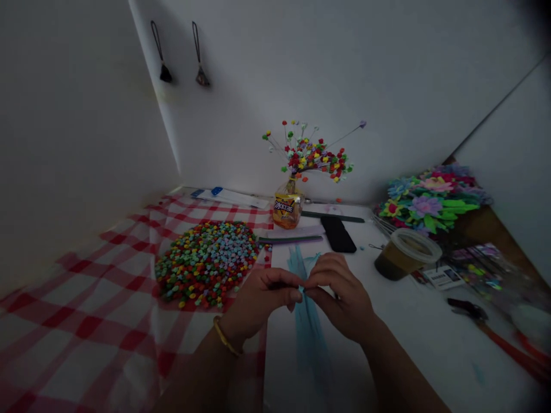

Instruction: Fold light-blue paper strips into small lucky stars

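Observation:
My left hand (260, 298), with a yellow bangle at the wrist, meets my right hand (344, 298) at the fingertips over the white tabletop (282, 373). Both hands are closed in a pinch on a thin light blue paper strip (302, 288), of which only a small bit shows between the fingers. Beneath them lies a bundle of light blue paper strips (307, 338), partly covered by the hands. To the left, a large heap of small colourful folded paper stars (210, 261) rests on a red and white checked cloth (86, 327).
Behind stand a phone (338, 234) and a yellow-labelled bottle (287, 209) holding stars on stems (316, 158). On the right are a lidded tub of dark liquid (404, 255), fuzzy craft flowers (430, 201) and orange-handled pliers (469, 310). A wall closes off the back.

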A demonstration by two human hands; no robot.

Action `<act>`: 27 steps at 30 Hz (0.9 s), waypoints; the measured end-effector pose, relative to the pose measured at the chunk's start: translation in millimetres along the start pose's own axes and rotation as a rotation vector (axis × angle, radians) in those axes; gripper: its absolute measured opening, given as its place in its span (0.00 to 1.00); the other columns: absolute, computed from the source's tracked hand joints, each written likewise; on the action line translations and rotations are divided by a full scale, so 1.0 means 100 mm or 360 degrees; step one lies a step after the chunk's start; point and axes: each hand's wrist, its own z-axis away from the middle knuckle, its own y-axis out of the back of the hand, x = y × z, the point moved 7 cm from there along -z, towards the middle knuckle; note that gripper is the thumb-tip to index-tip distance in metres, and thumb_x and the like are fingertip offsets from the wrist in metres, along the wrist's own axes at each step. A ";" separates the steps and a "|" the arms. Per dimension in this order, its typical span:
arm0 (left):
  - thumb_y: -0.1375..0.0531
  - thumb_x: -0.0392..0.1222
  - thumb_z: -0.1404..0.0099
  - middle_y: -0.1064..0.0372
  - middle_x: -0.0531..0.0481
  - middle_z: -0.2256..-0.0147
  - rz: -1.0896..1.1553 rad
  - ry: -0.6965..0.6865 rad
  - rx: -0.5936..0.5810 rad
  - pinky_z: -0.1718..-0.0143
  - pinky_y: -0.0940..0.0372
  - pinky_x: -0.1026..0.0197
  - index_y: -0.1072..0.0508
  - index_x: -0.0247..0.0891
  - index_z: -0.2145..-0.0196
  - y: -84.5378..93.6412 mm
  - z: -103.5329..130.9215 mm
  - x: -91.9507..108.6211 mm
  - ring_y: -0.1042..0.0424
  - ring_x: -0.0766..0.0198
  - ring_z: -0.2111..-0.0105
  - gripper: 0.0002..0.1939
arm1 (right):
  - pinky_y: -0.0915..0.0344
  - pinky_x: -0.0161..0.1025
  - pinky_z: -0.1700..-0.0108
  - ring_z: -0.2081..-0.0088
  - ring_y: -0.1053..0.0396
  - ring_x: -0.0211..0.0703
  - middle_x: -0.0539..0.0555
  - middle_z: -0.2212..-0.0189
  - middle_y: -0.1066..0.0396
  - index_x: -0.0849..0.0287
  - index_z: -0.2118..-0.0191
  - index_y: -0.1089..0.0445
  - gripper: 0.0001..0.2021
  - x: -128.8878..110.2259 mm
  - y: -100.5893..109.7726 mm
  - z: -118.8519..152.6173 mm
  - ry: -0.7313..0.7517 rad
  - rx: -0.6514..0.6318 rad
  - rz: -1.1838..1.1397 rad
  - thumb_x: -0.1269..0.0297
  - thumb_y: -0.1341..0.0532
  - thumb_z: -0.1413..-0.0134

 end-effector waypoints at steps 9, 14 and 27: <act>0.31 0.38 0.53 0.30 0.53 0.81 0.0037 0.0031 0.0027 0.77 0.41 0.65 0.23 0.33 0.74 0.02 -0.03 -0.09 0.35 0.70 0.81 0.08 | 0.40 0.47 0.57 0.65 0.36 0.43 0.52 0.71 0.32 0.57 0.67 0.35 0.05 -0.05 -0.03 0.00 0.0036 -0.0007 0.0327 0.74 0.43 0.45; 0.31 0.40 0.52 0.31 0.52 0.82 0.0029 -0.0001 0.0050 0.77 0.41 0.64 0.23 0.33 0.75 0.03 -0.03 -0.07 0.35 0.69 0.81 0.08 | 0.41 0.47 0.56 0.66 0.35 0.43 0.51 0.72 0.31 0.56 0.67 0.35 0.04 -0.05 -0.04 -0.03 0.0013 -0.0031 0.0402 0.73 0.44 0.44; 0.32 0.42 0.50 0.32 0.52 0.81 0.0132 -0.0067 0.0078 0.77 0.42 0.66 0.23 0.32 0.73 0.02 -0.05 -0.02 0.36 0.70 0.80 0.09 | 0.40 0.45 0.59 0.68 0.34 0.43 0.51 0.74 0.30 0.56 0.68 0.32 0.03 -0.02 -0.07 0.02 -0.0073 0.0247 0.0364 0.70 0.41 0.45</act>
